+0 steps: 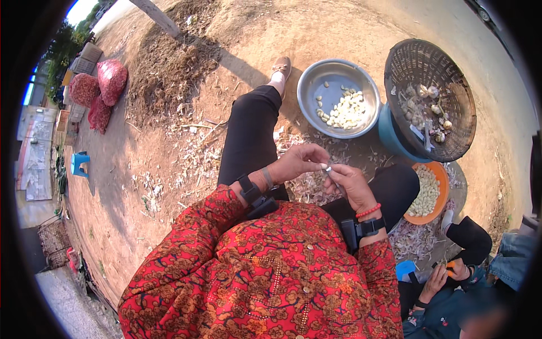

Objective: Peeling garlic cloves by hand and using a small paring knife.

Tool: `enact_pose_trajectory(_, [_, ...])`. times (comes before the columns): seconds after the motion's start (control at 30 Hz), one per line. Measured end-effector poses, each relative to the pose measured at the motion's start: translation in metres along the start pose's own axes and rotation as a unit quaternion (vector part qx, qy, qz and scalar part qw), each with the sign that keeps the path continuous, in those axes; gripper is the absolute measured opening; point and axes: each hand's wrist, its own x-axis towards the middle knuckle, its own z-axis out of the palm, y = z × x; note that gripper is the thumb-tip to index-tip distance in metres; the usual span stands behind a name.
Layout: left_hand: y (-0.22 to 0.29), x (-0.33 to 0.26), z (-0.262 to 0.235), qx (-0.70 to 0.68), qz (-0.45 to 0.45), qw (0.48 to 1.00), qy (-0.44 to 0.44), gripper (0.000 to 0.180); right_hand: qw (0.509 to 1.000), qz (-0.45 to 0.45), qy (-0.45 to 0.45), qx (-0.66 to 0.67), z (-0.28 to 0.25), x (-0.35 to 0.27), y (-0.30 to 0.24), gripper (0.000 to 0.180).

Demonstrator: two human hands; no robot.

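I see both hands meeting above the lap, over a litter of papery garlic skins (307,183) on the dirt ground (169,169). My left hand (299,161) is curled, fingers pinched together on a small garlic clove (327,168) held at the fingertips. My right hand (351,183) is closed around a thin knife (334,179), its tip touching the clove, so the 2 hands are touching each other at that point. Just ahead of the hands sits a round metal bowl (316,85) on the ground, holding a loose heap of pale peeled cloves (347,110). To its right, a dark woven basket (446,73) rests tilted on a blue bucket (392,138), with a few whole garlic bulbs (426,104) inside. Near my right knee stands an orange bowl (442,186) filled with more peeled cloves. At the lower right, another person (451,294) sits close by, their hands holding something small and orange. Far off to the left lie 3 red mesh sacks (101,85) and a small blue stool (79,163).
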Motion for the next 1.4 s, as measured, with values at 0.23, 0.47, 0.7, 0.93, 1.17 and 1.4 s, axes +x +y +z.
enact_pose_trajectory(0.23, [0.001,0.007,-0.003,0.071,0.027,0.997,-0.013,0.020,0.998,-0.012,0.043,-0.042,-0.001,0.001,0.002,0.025])
enact_pose_trajectory(0.47, [0.011,0.007,-0.008,-0.163,-0.118,0.978,0.047,0.019,0.996,-0.026,0.064,-0.062,0.004,-0.002,-0.001,0.025])
enact_pose_trajectory(0.7, [0.005,0.003,-0.012,-0.215,-0.104,0.971,0.011,0.018,0.981,-0.087,0.059,-0.161,0.005,0.002,0.009,0.023])
enact_pose_trajectory(0.93, [0.000,0.001,-0.013,-0.110,-0.101,0.988,-0.036,0.014,0.976,-0.122,0.054,-0.171,0.006,-0.001,0.005,0.022])
enact_pose_trajectory(1.17, [-0.001,0.001,-0.016,-0.076,-0.100,0.991,-0.036,0.011,0.968,-0.120,0.038,-0.217,0.010,-0.004,0.000,0.023])
enact_pose_trajectory(1.4, [0.000,0.000,-0.012,-0.085,-0.105,0.990,-0.040,0.010,0.965,-0.115,0.053,-0.228,0.008,-0.002,0.003,0.023])
